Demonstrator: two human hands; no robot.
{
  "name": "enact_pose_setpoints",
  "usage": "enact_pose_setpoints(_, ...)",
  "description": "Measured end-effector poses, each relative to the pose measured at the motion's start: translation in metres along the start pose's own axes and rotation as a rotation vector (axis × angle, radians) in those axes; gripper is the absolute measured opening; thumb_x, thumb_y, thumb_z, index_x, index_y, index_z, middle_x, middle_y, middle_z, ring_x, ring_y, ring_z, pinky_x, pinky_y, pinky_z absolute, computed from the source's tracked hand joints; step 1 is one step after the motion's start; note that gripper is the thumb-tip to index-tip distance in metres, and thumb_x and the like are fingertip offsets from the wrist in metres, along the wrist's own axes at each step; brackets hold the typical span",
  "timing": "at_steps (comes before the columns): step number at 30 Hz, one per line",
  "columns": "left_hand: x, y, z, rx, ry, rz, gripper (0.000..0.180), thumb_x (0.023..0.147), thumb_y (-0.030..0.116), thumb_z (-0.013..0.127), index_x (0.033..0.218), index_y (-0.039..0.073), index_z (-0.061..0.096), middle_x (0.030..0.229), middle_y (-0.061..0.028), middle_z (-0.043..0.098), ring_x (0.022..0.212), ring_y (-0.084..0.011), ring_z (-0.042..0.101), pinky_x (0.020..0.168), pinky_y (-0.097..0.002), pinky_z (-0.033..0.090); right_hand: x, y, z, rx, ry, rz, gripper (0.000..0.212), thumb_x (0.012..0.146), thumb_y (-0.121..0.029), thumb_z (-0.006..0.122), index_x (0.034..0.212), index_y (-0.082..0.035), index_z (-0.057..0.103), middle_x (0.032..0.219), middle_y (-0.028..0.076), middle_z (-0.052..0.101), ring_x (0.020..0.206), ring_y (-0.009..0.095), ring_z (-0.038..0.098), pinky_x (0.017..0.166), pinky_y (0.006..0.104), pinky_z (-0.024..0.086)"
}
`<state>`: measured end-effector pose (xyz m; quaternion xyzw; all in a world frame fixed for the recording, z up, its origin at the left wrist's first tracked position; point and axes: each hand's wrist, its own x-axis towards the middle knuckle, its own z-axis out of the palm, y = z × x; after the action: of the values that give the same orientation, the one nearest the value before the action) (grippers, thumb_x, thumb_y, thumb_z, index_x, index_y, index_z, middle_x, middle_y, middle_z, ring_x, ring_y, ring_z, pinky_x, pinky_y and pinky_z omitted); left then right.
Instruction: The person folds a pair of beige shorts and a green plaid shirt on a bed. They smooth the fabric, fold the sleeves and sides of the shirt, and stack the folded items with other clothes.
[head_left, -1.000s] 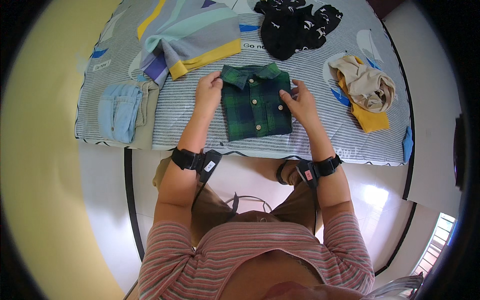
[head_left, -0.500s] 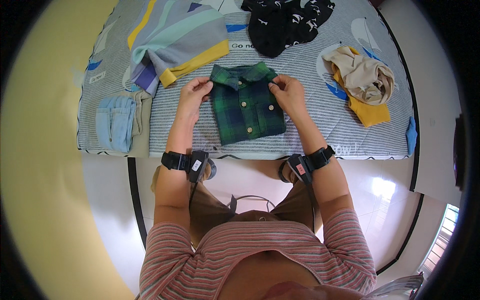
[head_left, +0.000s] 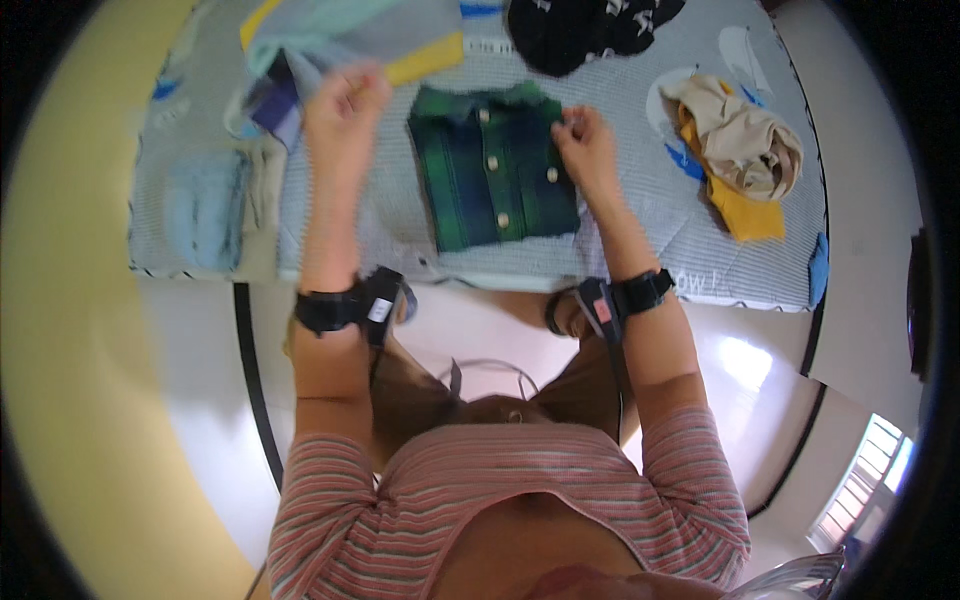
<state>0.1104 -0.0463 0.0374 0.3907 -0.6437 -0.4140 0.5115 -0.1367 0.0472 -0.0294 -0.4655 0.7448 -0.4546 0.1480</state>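
A green and navy plaid shirt (head_left: pixel 470 185), folded into a neat rectangle with its collar on the far side and pale buttons showing, lies in front of me on the bed. My right hand (head_left: pixel 587 150) is close against the shirt's right edge near the collar, its fingers curled in with no cloth visible between them. Motion blurs my left hand (head_left: pixel 345 105), which is off the shirt and over the near edge of a grey, mint and yellow striped garment (head_left: pixel 345 40). Whether its fingers touch that garment I cannot tell.
Folded light blue denim (head_left: pixel 205 210) lies at the left beside a beige folded piece (head_left: pixel 264 195). Black printed cloth (head_left: pixel 560 40) is at the far side. A beige bundle (head_left: pixel 740 140) rests on yellow cloth (head_left: pixel 750 215) at the right. The mattress's near edge (head_left: pixel 480 278) faces me.
My left hand has let go of the shirt's collar and moved left and away toward the striped garment. My right hand has slipped slightly off the collar's right corner. The view has shifted.
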Motion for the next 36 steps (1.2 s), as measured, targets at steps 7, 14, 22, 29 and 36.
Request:
enact_pose_setpoints(7, -0.024, 0.089, -0.058, -0.589, -0.26, 0.507, 0.022, 0.086, 0.025, 0.06, 0.095, 0.005, 0.059, 0.089, -0.0021, 0.06, 0.081, -0.01, 0.054, 0.076, -0.0236, 0.042, 0.003, 0.001, -0.001, 0.083, -0.186, 0.084, 0.029, 0.083, -0.013, 0.06, 0.107, 0.002, 0.053, 0.084, 0.01, 0.064, 0.071, 0.013, 0.059, 0.063, 0.0247, 0.046)
enact_pose_setpoints(14, -0.051, 0.092, -0.072, -0.512, -0.32, 0.567, 0.023, 0.086, 0.026, 0.059, 0.095, 0.006, 0.059, 0.089, -0.002, 0.06, 0.081, -0.0101, 0.054, 0.076, -0.0239, 0.042, 0.001, -0.006, -0.003, 0.198, -0.213, 0.133, 0.032, 0.084, -0.014, 0.06, 0.11, 0.003, 0.052, 0.085, 0.009, 0.064, 0.075, 0.013, 0.059, 0.067, 0.0234, 0.045)
enact_pose_setpoints(22, -0.059, 0.096, -0.076, -0.436, -0.333, 0.601, 0.023, 0.086, 0.027, 0.059, 0.095, 0.006, 0.059, 0.089, -0.0019, 0.06, 0.081, -0.0103, 0.054, 0.076, -0.0243, 0.042, 0.004, -0.004, -0.001, 0.074, -0.144, 0.121, 0.032, 0.083, -0.014, 0.06, 0.11, 0.003, 0.053, 0.088, 0.011, 0.064, 0.075, 0.013, 0.06, 0.066, 0.0238, 0.046)
enact_pose_setpoints(29, -0.056, 0.101, -0.082, -0.26, -0.294, 0.624, 0.023, 0.086, 0.027, 0.059, 0.096, 0.007, 0.059, 0.089, -0.0018, 0.059, 0.081, -0.0105, 0.053, 0.076, -0.0247, 0.042, 0.001, -0.009, -0.004, 0.066, -0.193, 0.085, 0.031, 0.083, -0.014, 0.06, 0.108, 0.003, 0.054, 0.086, 0.01, 0.064, 0.074, 0.013, 0.059, 0.066, 0.0232, 0.045)
enact_pose_setpoints(36, -0.027, 0.025, -0.031, -0.191, -0.19, -0.19, 0.025, 0.088, 0.028, 0.055, 0.102, 0.007, 0.059, 0.101, -0.0017, 0.058, 0.091, -0.0125, 0.052, 0.077, -0.0282, 0.041, 0.002, -0.003, 0.0, 0.065, -0.105, 0.014, 0.037, 0.078, -0.029, 0.066, 0.089, 0.006, 0.062, 0.076, 0.014, 0.064, 0.068, 0.019, 0.061, 0.062, 0.0304, 0.047)
